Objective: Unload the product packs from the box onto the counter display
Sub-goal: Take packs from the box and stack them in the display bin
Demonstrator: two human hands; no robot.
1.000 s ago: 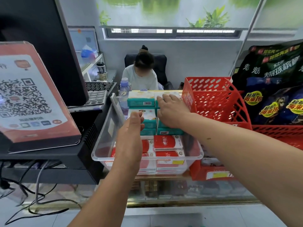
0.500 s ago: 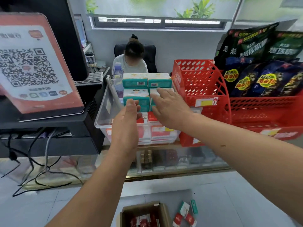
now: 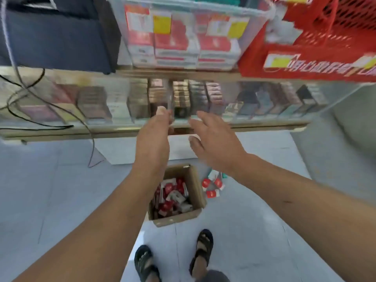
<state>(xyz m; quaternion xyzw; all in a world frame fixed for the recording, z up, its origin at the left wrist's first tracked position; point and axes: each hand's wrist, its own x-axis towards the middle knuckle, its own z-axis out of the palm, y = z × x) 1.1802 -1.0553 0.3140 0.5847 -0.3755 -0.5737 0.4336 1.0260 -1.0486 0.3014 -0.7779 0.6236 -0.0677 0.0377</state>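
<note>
Below the hands, toward 6 o'clock, the box [image 3: 179, 218] is seen on the floor with red-and-white packs [image 3: 171, 197] jumbled inside, and a few loose packs [image 3: 211, 185] are scattered just beside it at its 2 o'clock. Near centre, the left hand [image 3: 153, 139] and the right hand [image 3: 215, 143] are held side by side before the glass counter [image 3: 61, 132], both empty, with fingers loosely extended. At 12 o'clock a clear bin [image 3: 203, 7] stacked with red packs [image 3: 175, 41] is set on the counter, flanked at its 3 o'clock by a red basket [image 3: 305, 64].
</note>
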